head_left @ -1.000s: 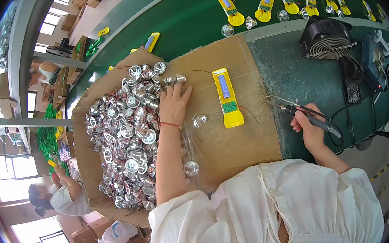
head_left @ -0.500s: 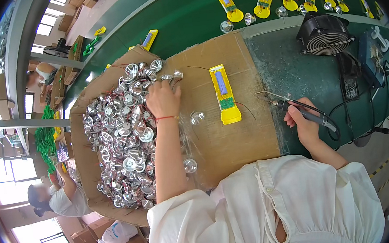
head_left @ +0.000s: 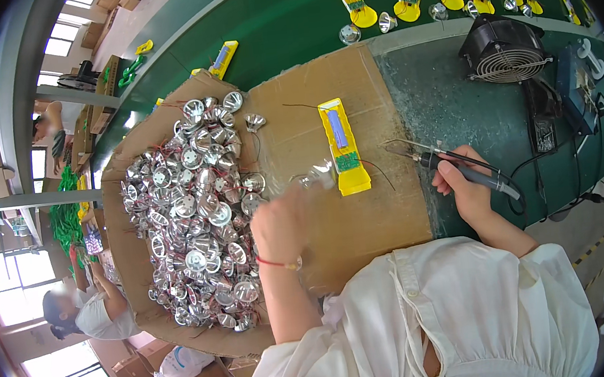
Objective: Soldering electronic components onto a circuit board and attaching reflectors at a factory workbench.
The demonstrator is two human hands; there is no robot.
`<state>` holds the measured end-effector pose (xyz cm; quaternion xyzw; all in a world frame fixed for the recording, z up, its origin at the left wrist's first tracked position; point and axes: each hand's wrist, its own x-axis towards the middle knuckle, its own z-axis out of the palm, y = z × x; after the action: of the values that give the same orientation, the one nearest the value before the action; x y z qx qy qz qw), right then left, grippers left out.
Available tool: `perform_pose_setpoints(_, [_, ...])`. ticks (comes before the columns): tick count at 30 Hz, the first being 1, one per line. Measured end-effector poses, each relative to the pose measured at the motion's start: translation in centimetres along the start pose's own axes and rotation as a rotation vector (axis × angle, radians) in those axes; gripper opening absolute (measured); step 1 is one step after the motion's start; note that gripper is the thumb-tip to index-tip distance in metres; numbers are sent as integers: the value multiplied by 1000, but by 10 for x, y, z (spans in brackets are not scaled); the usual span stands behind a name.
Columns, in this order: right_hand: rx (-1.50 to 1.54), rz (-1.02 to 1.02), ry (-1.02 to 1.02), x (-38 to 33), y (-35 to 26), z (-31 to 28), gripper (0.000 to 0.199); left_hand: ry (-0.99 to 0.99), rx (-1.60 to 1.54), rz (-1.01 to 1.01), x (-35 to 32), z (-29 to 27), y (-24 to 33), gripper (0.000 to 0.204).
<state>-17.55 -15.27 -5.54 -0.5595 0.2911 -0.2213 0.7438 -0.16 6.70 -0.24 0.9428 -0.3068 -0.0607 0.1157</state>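
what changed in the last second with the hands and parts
The left hand drew back from the pile of silver reflector cups toward the yellow housing, now holding one reflector cup taken from it. The right hand kept its grip on the soldering iron; housing and pile stayed put.

Brown cardboard boxes [head_left: 142, 375] are stacked on the floor at lower left, more [head_left: 109, 0] at upper left.

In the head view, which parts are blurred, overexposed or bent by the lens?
Head view: the left hand and the shiny reflector at its fingertips are motion-blurred; the windows at the left rim are blown out white; the cardboard sheet edges curve from fisheye distortion; the soldering iron in the right hand looks sharp.
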Motion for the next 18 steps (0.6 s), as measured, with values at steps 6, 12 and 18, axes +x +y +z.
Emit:
perform_pose_setpoints(6, [37,-17,-51,0,5,1,10,-295,-40,-27,-31,2,6,21])
perform_pose_setpoints(12, [23,-6,-55,-6,6,2,11,491,-268,233,-6,47,15,8])
perform_pose_setpoints(18, [35,-13,-49,-8,6,-1,11,480,-508,277,15,66,21,13])
